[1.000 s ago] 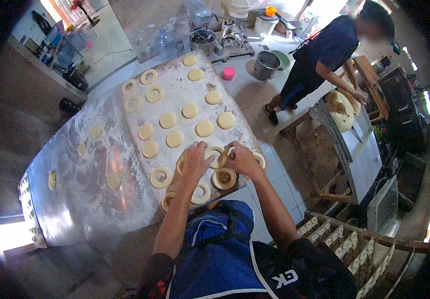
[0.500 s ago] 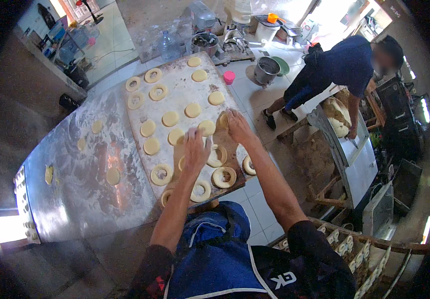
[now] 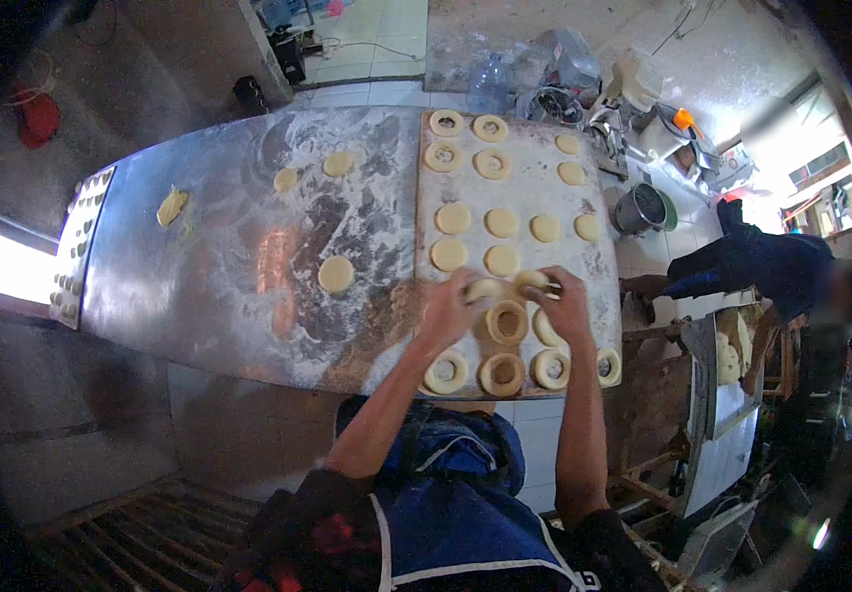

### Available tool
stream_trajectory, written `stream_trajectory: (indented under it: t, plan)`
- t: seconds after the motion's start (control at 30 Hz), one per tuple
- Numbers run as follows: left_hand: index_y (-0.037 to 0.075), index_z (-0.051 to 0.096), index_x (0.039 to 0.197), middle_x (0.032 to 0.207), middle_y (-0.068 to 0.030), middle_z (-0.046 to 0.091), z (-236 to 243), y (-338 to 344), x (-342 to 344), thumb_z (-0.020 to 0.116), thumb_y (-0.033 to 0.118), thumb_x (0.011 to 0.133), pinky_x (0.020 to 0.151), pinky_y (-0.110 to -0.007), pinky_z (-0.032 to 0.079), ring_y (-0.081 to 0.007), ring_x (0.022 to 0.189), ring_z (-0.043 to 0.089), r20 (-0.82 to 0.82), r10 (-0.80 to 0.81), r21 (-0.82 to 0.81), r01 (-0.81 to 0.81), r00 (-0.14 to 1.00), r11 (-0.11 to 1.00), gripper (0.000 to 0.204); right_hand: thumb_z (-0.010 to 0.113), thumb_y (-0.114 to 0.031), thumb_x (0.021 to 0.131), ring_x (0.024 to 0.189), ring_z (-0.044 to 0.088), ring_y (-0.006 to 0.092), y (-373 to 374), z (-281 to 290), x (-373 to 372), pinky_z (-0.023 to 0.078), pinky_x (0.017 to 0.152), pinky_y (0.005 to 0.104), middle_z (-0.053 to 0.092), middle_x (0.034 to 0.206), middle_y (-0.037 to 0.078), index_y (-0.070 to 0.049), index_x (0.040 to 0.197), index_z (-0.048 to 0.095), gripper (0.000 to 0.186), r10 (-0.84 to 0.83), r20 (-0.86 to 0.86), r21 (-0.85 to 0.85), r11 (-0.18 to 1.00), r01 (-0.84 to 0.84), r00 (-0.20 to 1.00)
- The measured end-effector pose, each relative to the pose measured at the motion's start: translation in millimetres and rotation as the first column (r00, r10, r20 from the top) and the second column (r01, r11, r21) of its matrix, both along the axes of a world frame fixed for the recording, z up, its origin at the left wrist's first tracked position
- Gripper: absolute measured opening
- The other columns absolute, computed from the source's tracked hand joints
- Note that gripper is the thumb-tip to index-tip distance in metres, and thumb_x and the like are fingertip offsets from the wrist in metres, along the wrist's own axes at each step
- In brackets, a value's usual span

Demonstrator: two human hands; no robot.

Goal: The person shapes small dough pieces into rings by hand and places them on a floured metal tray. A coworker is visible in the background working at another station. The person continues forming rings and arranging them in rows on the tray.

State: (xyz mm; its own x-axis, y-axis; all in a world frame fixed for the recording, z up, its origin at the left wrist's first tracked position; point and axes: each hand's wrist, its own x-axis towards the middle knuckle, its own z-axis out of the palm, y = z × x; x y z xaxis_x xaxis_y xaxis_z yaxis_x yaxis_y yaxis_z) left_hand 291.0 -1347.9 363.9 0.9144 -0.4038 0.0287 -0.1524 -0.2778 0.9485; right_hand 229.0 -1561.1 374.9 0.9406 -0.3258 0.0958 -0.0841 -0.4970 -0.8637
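Observation:
My left hand (image 3: 453, 304) and my right hand (image 3: 560, 296) are raised over the lower part of a floured board (image 3: 534, 194). Each has closed fingers on pale dough: a small piece (image 3: 483, 289) in the left, another (image 3: 531, 281) in the right, both blurred by motion. Just below them lie dough rings (image 3: 506, 371), some in rows along the board's near edge. Above my hands sit several flat dough discs (image 3: 501, 223), with more rings at the board's far end.
A steel table (image 3: 179, 296) adjoins the board on the left, holding flour, scattered dough pieces and, at its end, a tray (image 3: 80, 247). Beyond the board stand mixers, a metal pot (image 3: 640, 211) and a water jug (image 3: 489, 84). A co-worker (image 3: 751, 264) bends over another bench at the right.
My view has turned rightward, so the board appears straighter. My hands have gone from separated among discs to nearer each other, gripping dough. The co-worker has bent lower over their bench.

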Motion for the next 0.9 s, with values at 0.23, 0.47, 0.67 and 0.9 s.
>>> stream_trajectory:
  t: [0.23, 0.47, 0.67, 0.9]
  plan:
    - [0.008, 0.059, 0.112, 0.112, -0.0142, 0.059, -4.5, 158.7, 11.0, 0.071, 0.007, 0.078, 0.088, -0.045, 0.044, -0.0347, 0.105, 0.057, 0.296, 0.262, 0.47, -0.379, 0.918, 0.797, 0.036, 0.075, -0.015, 0.065, 0.08, 0.064, 0.0322, 152.4, -37.7, 146.5, 0.052, 0.071, 0.0421, 0.066, 0.088, 0.015, -0.004, 0.086, 0.063, 0.027, 0.304, 0.062, -0.13, 0.947, -0.295, 0.95]
    - [0.006, 0.058, 0.107, 0.108, -0.0151, 0.059, -8.3, 206.4, 18.8, 0.07, 0.01, 0.078, 0.086, -0.042, 0.047, -0.0343, 0.103, 0.057, 0.122, 0.338, 0.17, -0.355, 0.933, 0.919, 0.031, 0.079, -0.018, 0.063, 0.076, 0.065, 0.0305, 193.2, -45.5, 210.7, 0.053, 0.07, 0.04, 0.065, 0.083, 0.016, -0.003, 0.079, 0.06, 0.03, 0.203, -0.256, -0.626, 0.71, -0.322, 0.945]
    - [0.001, 0.059, 0.112, 0.106, -0.0105, 0.063, -13.4, 192.4, 57.6, 0.066, 0.02, 0.089, 0.081, -0.036, 0.049, -0.0197, 0.096, 0.06, -0.206, 0.3, -0.254, -0.347, 0.931, 0.903, 0.031, 0.073, -0.002, 0.07, 0.072, 0.061, 0.0151, 228.0, -26.8, 146.2, 0.051, 0.067, 0.0308, 0.064, 0.081, 0.01, -0.002, 0.094, 0.055, 0.031, 0.267, -0.126, 0.115, 0.961, -0.253, 0.956]
    - [-0.003, 0.06, 0.11, 0.094, -0.0103, 0.065, -12.3, 201.8, 68.2, 0.064, 0.022, 0.09, 0.072, -0.03, 0.05, -0.0142, 0.084, 0.061, -0.294, 0.075, -0.216, -0.142, 0.953, 0.966, 0.031, 0.071, 0.005, 0.071, 0.084, 0.063, 0.0152, 261.4, 3.0, 98.2, 0.053, 0.07, 0.0299, 0.065, 0.088, 0.013, -0.004, 0.113, 0.047, 0.049, 0.098, -0.105, 0.297, 0.953, -0.063, 0.99]
